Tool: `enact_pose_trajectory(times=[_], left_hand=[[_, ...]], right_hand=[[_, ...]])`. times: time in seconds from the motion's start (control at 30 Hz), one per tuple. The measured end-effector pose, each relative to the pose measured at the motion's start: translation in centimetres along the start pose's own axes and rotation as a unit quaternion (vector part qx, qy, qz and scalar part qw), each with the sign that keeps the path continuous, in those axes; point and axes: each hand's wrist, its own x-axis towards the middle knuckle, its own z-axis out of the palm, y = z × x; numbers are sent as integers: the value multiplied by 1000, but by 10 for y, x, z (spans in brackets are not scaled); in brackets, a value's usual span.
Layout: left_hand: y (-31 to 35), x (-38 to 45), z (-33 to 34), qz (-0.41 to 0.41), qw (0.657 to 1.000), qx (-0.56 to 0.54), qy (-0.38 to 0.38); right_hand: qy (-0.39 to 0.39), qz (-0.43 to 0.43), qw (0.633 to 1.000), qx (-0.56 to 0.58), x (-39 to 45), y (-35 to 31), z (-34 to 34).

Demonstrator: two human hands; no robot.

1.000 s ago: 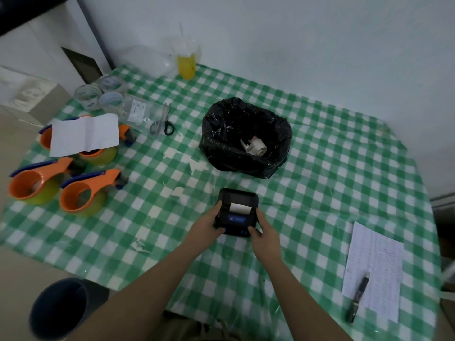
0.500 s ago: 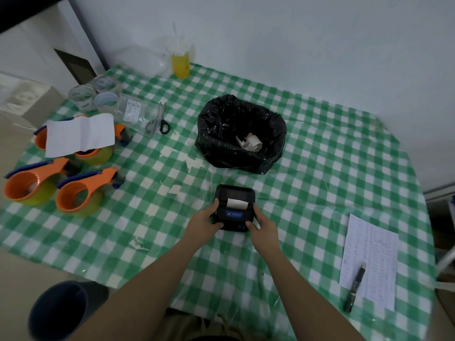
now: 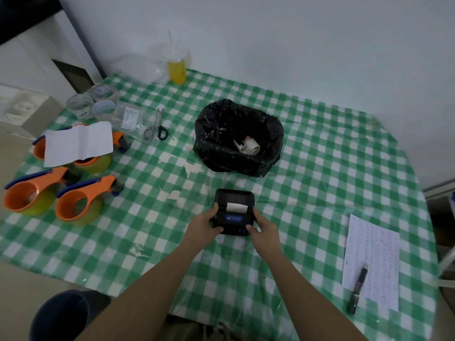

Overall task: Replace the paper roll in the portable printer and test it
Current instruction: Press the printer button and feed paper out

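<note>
A small black portable printer [image 3: 234,200] rests on the green checked tablecloth near the table's middle. A short strip of white paper [image 3: 236,207] sticks out of its slot, above a blue label. My left hand [image 3: 204,223] grips the printer's left side, thumb on top. My right hand [image 3: 264,228] holds its right side, with the thumb pressed on the front edge near the buttons. Behind the printer stands a bin lined with a black bag [image 3: 216,134], and a used white paper roll [image 3: 248,145] lies inside it.
Several orange tape dispensers [image 3: 76,200] and a white folded sheet [image 3: 78,142] sit at the left. Scissors [image 3: 157,127], tape rolls [image 3: 81,104] and a yellow drink cup [image 3: 176,70] stand further back. A printed sheet [image 3: 374,254] with a pen [image 3: 358,286] lies at the right.
The view shifted slightly. Both hands have stayed on the printer, and the paper strip still shows at the slot.
</note>
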Motion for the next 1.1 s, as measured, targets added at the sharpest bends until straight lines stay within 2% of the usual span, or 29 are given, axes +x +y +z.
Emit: enact_pose_trajectory(times=[1.1], left_hand=[[-3,2,-2,2,1000,-14,-7]], right_hand=[[-2,4,1000,-12,-1,-3,-3]])
